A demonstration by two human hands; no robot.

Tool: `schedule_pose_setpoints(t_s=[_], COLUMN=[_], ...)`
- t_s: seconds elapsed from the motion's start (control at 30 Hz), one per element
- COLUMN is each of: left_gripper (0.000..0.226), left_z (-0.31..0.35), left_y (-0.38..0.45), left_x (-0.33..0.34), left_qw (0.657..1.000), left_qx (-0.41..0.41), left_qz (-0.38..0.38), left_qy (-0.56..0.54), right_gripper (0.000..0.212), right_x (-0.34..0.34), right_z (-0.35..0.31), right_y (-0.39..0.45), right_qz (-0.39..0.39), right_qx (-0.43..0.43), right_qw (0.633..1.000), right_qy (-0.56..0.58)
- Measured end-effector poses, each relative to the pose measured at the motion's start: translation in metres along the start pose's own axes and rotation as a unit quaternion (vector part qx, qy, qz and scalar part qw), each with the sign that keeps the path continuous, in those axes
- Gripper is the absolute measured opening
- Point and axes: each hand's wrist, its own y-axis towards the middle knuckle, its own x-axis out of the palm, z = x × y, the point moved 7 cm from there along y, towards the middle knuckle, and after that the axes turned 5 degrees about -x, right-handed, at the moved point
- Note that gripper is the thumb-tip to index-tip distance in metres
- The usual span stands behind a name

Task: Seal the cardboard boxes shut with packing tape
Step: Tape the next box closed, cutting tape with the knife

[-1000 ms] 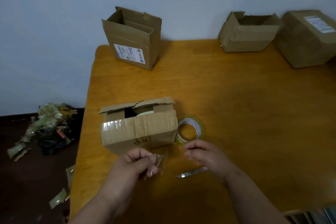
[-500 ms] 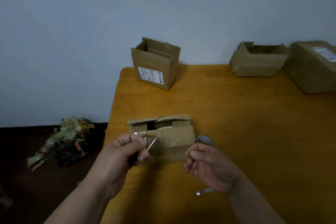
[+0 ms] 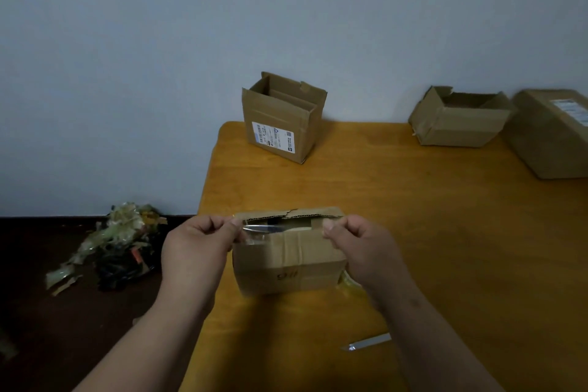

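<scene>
The wooden table [image 3: 413,232] carries everything, and the near box [image 3: 288,259] at its front left edge serves as the landmark: two open boxes and a closed one stand well behind it by the wall, an open box with a label [image 3: 283,119] straight back, another open box [image 3: 458,118] back and to the right, the closed box [image 3: 553,134] furthest right. The near box's top flaps lie nearly shut, a dark gap left between them. To do this step well, the strip of clear tape [image 3: 273,229] should likely stay taut and level, centred over that gap, then come down flat and be pressed outward – slack would let it wrinkle or stick to itself. The left hand [image 3: 199,243] pinches one end of the strip with fingers curled, the right hand [image 3: 359,242] pinches the other; each grip is clamped on tape, just above the box's front top edge. A small blade [image 3: 366,342] lies on the table in front of the box, to its right.
</scene>
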Motion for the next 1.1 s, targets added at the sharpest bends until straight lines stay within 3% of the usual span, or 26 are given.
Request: schedule_pose_setpoints(t_s=[0.17, 0.33, 0.5, 0.63, 0.77, 0.9, 1.0, 1.1], left_gripper=[0.021, 0.018, 0.02, 0.023, 0.019, 0.014, 0.015, 0.014], left_z=[0.029, 0.055, 0.059, 0.058, 0.049, 0.04, 0.029, 0.016], left_y=[0.016, 0.041, 0.065, 0.08, 0.092, 0.104, 0.113, 0.113], left_x=[0.003, 0.025, 0.038, 0.042, 0.049, 0.054, 0.053, 0.056], left_qw=[0.993, 0.957, 0.972, 0.97, 0.978, 0.98, 0.98, 0.977], left_qx=[0.05, 0.094, 0.029, -0.012, -0.031, -0.044, -0.067, -0.09], left_qz=[0.013, -0.033, -0.099, -0.139, -0.154, -0.161, -0.158, -0.166], left_qy=[0.107, 0.272, 0.21, 0.197, 0.136, 0.11, 0.103, 0.1], right_gripper=[0.039, 0.045, 0.05, 0.032, 0.025, 0.016, 0.046, 0.051], right_x=[-0.009, -0.013, -0.016, -0.021, -0.024, -0.021, -0.018, -0.014], right_z=[-0.027, -0.037, -0.043, -0.048, -0.037, -0.022, -0.003, 0.009], right_y=[0.021, 0.048, 0.073, 0.084, 0.097, 0.108, 0.115, 0.12], right_qz=[0.07, 0.122, 0.128, 0.129, 0.11, 0.068, 0.014, 0.005], right_qx=[-0.071, -0.105, -0.118, -0.124, -0.054, 0.008, 0.091, 0.123], right_qw=[0.993, 0.977, 0.975, 0.977, 0.992, 0.998, 0.995, 0.99], right_qy=[-0.07, -0.142, -0.139, -0.112, -0.026, -0.016, 0.035, 0.064])
